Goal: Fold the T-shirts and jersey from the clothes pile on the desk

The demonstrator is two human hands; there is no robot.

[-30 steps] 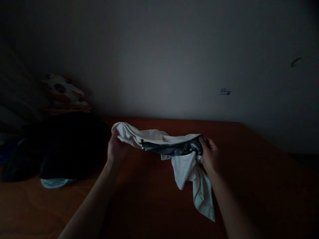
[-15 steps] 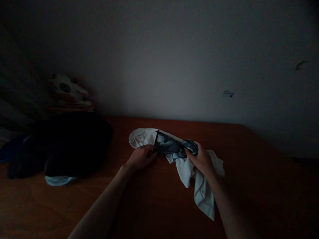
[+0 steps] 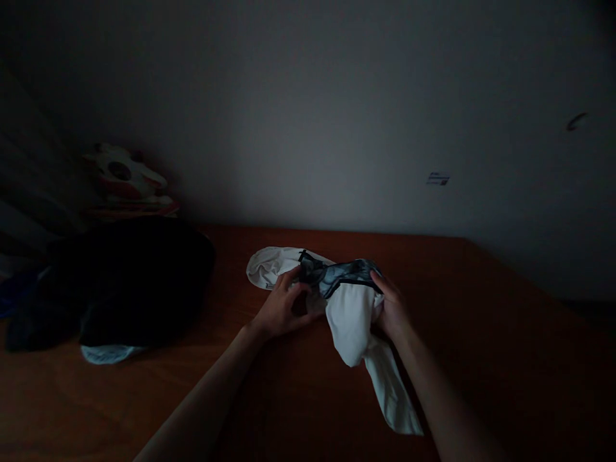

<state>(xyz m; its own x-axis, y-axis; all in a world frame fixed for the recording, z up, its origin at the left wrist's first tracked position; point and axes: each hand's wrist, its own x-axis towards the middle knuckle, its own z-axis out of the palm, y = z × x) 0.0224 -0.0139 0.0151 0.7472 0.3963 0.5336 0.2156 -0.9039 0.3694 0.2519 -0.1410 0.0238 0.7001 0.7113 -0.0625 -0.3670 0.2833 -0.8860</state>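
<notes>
A white garment with a dark grey printed panel lies bunched on the brown table, one part stretching left and another hanging toward the front edge. My left hand is at the left end of the printed panel, thumb and fingers curved around its edge with a gap between them. At the panel's right end, my right hand grips the folded cloth, thumb on top and the other fingers hidden behind the white fabric.
A black cloth pile covers the left of the wooden table. Behind it sits a white and red plush toy. The grey wall rises behind the table, with a small label on it.
The right part of the printed panel has been turned over, and white cloth now bulges in front of it. My left hand has moved slightly right, its thumb spread further from the fingers.
</notes>
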